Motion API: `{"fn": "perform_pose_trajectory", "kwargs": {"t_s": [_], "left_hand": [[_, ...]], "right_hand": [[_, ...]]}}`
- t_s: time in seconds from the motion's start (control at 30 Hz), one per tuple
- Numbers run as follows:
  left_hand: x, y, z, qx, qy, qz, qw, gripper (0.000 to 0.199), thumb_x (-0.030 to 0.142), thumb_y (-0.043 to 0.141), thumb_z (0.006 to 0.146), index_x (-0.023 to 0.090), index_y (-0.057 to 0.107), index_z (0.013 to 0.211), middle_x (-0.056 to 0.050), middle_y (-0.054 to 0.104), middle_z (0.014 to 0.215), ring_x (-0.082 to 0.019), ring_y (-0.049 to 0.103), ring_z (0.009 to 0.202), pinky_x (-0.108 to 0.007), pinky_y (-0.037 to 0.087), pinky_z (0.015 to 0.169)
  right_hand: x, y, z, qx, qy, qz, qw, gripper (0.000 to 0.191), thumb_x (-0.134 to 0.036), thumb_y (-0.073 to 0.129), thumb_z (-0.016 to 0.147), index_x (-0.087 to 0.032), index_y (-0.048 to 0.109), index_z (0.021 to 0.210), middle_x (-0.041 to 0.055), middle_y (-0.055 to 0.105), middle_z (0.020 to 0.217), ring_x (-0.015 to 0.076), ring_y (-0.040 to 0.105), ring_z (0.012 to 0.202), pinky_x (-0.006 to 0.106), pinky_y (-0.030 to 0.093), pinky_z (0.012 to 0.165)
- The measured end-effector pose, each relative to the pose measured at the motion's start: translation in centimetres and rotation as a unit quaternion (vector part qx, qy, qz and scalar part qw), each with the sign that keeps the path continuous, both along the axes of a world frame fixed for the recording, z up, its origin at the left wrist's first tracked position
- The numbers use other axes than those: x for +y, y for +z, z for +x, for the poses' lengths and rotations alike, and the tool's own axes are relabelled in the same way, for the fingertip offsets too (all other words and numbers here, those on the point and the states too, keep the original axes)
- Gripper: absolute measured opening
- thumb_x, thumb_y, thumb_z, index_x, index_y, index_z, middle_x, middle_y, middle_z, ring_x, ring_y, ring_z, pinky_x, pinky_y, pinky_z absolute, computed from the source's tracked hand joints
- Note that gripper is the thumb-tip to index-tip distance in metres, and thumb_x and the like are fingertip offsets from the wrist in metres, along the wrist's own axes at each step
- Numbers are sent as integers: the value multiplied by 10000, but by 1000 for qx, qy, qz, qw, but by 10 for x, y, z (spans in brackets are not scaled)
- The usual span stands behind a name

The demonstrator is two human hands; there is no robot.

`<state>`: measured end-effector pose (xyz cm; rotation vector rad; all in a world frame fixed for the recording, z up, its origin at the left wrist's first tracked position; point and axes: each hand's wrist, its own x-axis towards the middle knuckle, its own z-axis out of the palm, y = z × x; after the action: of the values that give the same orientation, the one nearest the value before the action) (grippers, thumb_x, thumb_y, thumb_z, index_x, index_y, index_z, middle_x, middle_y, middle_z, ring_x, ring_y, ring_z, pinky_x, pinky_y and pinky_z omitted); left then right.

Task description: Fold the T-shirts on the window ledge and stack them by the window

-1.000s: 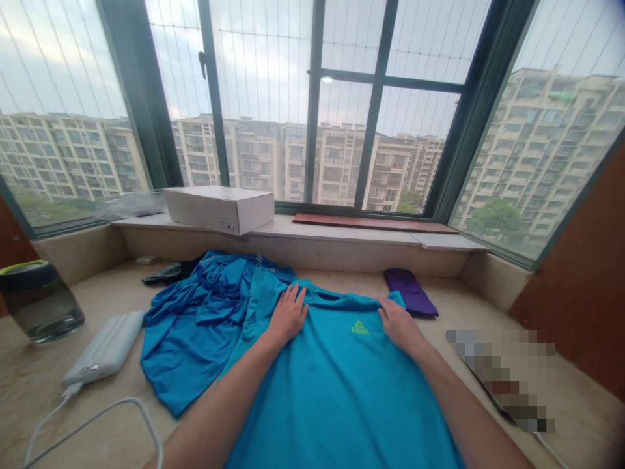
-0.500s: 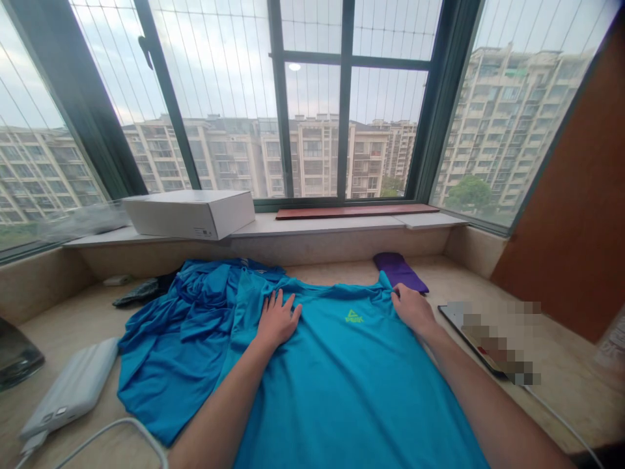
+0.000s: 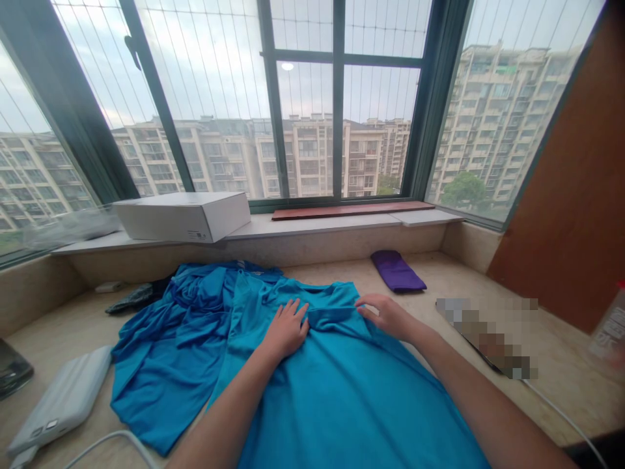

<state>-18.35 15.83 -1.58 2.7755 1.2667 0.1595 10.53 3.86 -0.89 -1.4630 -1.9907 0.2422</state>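
Observation:
A turquoise T-shirt (image 3: 312,391) lies spread in front of me, its right shoulder side folded inward over the chest. My left hand (image 3: 289,329) rests flat on the shirt's chest with the fingers stretched out. My right hand (image 3: 388,316) is at the edge of the folded part, thumb and forefinger apart, with no cloth visibly gripped between them. Left of the shirt and touching it lies a crumpled darker blue garment (image 3: 176,365). The chest logo is hidden by the fold.
A purple folded cloth (image 3: 398,271) and a partly blurred phone (image 3: 481,339) with a cable lie to the right. At left are a white power bank (image 3: 63,397) and a dark object (image 3: 13,370). A white box (image 3: 185,218) stands on the window ledge. A clear bottle (image 3: 608,329) is at far right.
My right hand has moved left, bringing the shirt's right shoulder side inward over the logo, and its fingers have parted. My left hand has shifted slightly right.

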Motion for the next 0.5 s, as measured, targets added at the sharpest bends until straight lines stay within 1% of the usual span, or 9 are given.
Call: {"fn": "perform_pose_trajectory", "kwargs": {"t_s": [0.07, 0.17, 0.23, 0.3, 0.37, 0.4, 0.43, 0.5], "left_hand": [[1, -4, 0, 6, 1, -18, 1000, 562, 425, 363, 1036, 195, 459, 1540, -137, 356, 1650, -324, 261, 1549, -523, 223, 1253], [4, -8, -1, 4, -1, -23, 1000, 570, 453, 337, 1042, 210, 449, 1545, -129, 333, 1662, -323, 242, 1555, -532, 209, 1254], [6, -9, -1, 1, -3, -24, 1000, 567, 453, 333, 1043, 216, 445, 1546, -127, 328, 1665, -322, 239, 1557, -540, 204, 1253], [6, -10, -1, -2, -5, -25, 1000, 564, 457, 331, 1046, 219, 448, 1543, -126, 329, 1664, -320, 242, 1556, -544, 204, 1252], [6, -9, -1, -5, -6, -26, 1000, 565, 468, 315, 1052, 218, 456, 1538, -125, 336, 1661, -318, 246, 1555, -544, 208, 1251], [5, -8, 0, -7, -6, -25, 1000, 569, 476, 304, 1055, 217, 459, 1538, -122, 345, 1658, -314, 252, 1553, -536, 214, 1251], [5, -7, 0, -9, -3, -22, 1000, 574, 479, 291, 1059, 213, 460, 1538, -119, 355, 1654, -307, 261, 1551, -521, 221, 1253], [4, -3, 1, -14, 6, -10, 1000, 583, 471, 265, 1066, 193, 456, 1542, -117, 377, 1644, -289, 281, 1546, -483, 227, 1258]], "right_hand": [[1, -5, 1, -10, -26, -13, 1000, 385, -474, 538, 996, -214, 756, 1179, 125, 736, 1239, 289, 656, 1184, 432, 472, 1069], [2, -11, -2, -19, -37, -44, 998, 461, -488, 562, 981, -204, 688, 1323, 142, 659, 1382, 297, 581, 1309, 452, 413, 1142], [2, -13, -7, -24, -39, -59, 997, 535, -512, 589, 962, -212, 630, 1403, 144, 602, 1456, 304, 541, 1355, 463, 392, 1160], [3, -12, -13, -38, -37, -74, 996, 576, -536, 615, 941, -227, 612, 1426, 138, 581, 1481, 315, 525, 1369, 470, 385, 1161], [3, -10, -18, -59, -41, -84, 994, 517, -535, 623, 935, -239, 674, 1356, 127, 603, 1456, 321, 539, 1348, 468, 383, 1153], [3, -9, -19, -66, -45, -86, 993, 456, -519, 630, 933, -242, 719, 1284, 118, 629, 1424, 317, 560, 1320, 456, 386, 1143], [3, -7, -19, -62, -60, -87, 992, 382, -493, 653, 919, -245, 762, 1188, 104, 668, 1367, 304, 590, 1277, 429, 397, 1125], [4, -4, -14, -28, -124, -86, 988, 230, -420, 716, 865, -241, 790, 990, 77, 745, 1186, 270, 655, 1146, 359, 440, 1048]]}}
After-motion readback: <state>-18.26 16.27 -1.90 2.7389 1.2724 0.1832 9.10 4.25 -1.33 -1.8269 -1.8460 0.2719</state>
